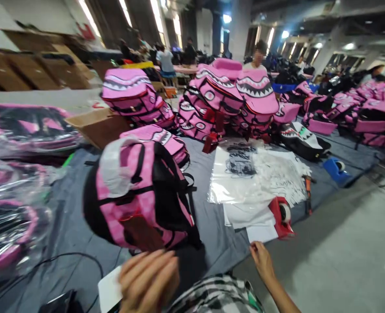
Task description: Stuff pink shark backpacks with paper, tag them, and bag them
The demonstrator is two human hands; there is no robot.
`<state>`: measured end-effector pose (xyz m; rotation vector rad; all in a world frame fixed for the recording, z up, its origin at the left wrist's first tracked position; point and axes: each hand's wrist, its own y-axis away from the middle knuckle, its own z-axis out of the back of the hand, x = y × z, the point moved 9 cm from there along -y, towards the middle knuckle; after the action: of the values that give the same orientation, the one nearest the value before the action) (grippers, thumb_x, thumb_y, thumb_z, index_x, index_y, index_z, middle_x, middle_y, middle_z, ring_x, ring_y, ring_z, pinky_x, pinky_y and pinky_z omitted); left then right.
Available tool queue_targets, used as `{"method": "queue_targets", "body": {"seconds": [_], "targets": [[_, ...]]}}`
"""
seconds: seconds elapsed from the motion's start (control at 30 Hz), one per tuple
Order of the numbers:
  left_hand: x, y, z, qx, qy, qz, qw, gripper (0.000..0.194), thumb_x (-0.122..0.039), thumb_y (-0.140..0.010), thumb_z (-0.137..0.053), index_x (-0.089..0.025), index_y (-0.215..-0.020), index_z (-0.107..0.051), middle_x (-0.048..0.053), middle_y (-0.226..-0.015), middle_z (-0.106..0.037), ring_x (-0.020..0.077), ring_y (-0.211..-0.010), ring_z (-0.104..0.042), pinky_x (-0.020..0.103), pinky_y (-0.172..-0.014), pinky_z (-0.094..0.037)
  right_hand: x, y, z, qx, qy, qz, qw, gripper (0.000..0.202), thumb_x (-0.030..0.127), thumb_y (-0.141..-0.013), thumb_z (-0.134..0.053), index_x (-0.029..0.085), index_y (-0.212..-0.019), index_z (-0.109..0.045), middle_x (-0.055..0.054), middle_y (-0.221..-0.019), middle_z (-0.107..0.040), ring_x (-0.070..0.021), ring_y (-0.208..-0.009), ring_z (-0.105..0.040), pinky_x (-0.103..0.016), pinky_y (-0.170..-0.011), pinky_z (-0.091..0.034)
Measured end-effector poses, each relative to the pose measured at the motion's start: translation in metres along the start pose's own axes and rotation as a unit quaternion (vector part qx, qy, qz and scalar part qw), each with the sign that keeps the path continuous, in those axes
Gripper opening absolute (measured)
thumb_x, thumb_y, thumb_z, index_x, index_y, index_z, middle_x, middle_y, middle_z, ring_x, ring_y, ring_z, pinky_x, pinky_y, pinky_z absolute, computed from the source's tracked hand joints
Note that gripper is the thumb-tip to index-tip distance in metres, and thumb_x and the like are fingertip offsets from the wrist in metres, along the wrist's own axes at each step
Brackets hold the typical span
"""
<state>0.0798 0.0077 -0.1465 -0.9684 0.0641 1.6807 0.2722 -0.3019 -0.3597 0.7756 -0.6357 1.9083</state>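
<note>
The pink-and-black backpack (143, 198) sits just beyond the left hand (149, 278), nearer than the right hand (262, 261), by the surface's (220, 241) near edge; I can't tell either grip.

The left hand (149, 278) blurs beside the worktop (218, 243)'s near edge, wrist cut off. Wrapped bags (29, 145) along the worktop's left end are cropped too.

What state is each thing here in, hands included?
Nearest pink backpack: unbagged, partly wrapped in white.
Backpacks at left: inside clear plastic.
Clear bags: lying flat.
Red tape dispenser: holding a roll.
Blue tape dispenser: holding a roll.
Left hand: blurred, fingers bent.
Right hand: fingers bent, grip unclear.
</note>
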Motion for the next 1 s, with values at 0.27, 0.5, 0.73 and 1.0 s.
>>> {"method": "queue_targets", "body": {"seconds": [0.27, 0.5, 0.73, 1.0], "targets": [[-0.073, 0.001, -0.102, 0.118, 0.000, -0.238, 0.964, 0.017, -0.012, -0.096, -0.052, -0.020, -0.105, -0.064, 0.002, -0.090, -0.075, 0.0142, -0.086, -0.068, 0.030, -0.087, -0.054, -0.053, -0.054, 0.014, 0.006, 0.183, -0.011, 0.983, 0.018, 0.033, -0.093, -0.057, 0.019, -0.096, -0.067, -0.009, -0.095, -0.069, -0.0242, -0.092, -0.063, -0.032, -0.077, -0.043], [-0.026, 0.014, -0.110, 0.188, 0.116, 0.029, 0.975, 0.021, -0.036, -0.097, -0.056, -0.025, -0.096, -0.074, 0.003, -0.087, -0.075, 0.0147, -0.081, -0.071, 0.020, -0.073, -0.058, -0.082, -0.059, 0.004, 0.040, 0.204, -0.036, 0.978, 0.022, 0.036, -0.094, -0.062, 0.021, -0.079, -0.067, -0.003, -0.083, -0.068, -0.0201, -0.086, -0.059, -0.030, -0.076, -0.034], [-0.019, 0.019, -0.129, 0.244, 0.158, 0.104, 0.951, 0.027, -0.042, -0.097, -0.055, -0.025, -0.092, -0.075, 0.004, -0.088, -0.074, 0.0157, -0.083, -0.070, 0.022, -0.076, -0.056, -0.044, -0.079, 0.012, 0.101, 0.246, 0.028, 0.964, 0.010, 0.022, -0.092, -0.066, 0.018, -0.083, -0.066, -0.008, -0.090, -0.069, -0.0219, -0.089, -0.059, -0.030, -0.075, -0.032], [-0.032, -0.012, -0.195, 0.290, 0.172, 0.022, 0.941, 0.076, -0.051, -0.084, -0.070, -0.024, -0.149, -0.043, 0.015, -0.153, -0.047, 0.0300, -0.142, -0.041, 0.053, -0.120, -0.030, 0.087, -0.082, 0.023, 0.254, 0.102, 0.133, 0.952, 0.012, 0.030, -0.099, -0.053, 0.021, -0.093, -0.059, 0.003, -0.073, -0.060, -0.0134, -0.063, -0.051, -0.025, -0.062, -0.030]]}}
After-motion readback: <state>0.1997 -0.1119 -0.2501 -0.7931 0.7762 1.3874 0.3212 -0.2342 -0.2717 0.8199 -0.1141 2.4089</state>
